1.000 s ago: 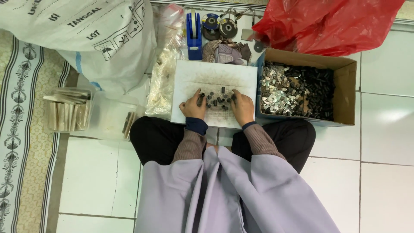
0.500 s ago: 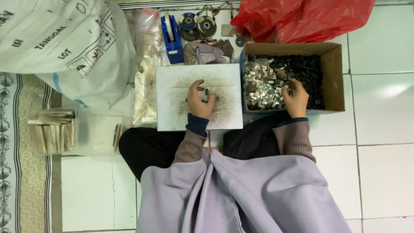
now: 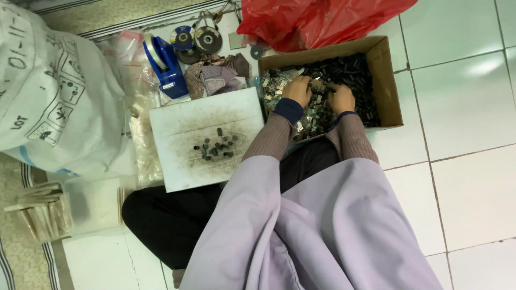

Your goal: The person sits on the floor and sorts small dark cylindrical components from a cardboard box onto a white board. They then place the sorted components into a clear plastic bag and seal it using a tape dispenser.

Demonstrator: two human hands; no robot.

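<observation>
Both hands, left hand (image 3: 299, 89) and right hand (image 3: 341, 99), curled, scooping small metal parts (image 3: 344, 72) in cardboard box (image 3: 388, 80); few pieces (image 3: 216, 147) on white board (image 3: 177, 121), most remain boxed.

White board (image 3: 183, 177), smudged grey at the middle, flat on the floor; a small cluster of dark pieces (image 3: 217, 147) lies on it.
Blue tape dispenser (image 3: 164, 64), upright, just behind the board's far edge.
Round discs (image 3: 194, 40), grey and dark, near the dispenser.
Patterned cloth (image 3: 215, 75), crumpled, between dispenser and discs.
Red plastic bag (image 3: 317, 21), bunched, at the far side.
Large white sack (image 3: 54, 96), printed, to the left.
Clear plastic bags (image 3: 142, 134), between sack and board.
Stack of pale folded cards (image 3: 37, 215), near left.
White floor tiles (image 3: 462, 134), to the right.
</observation>
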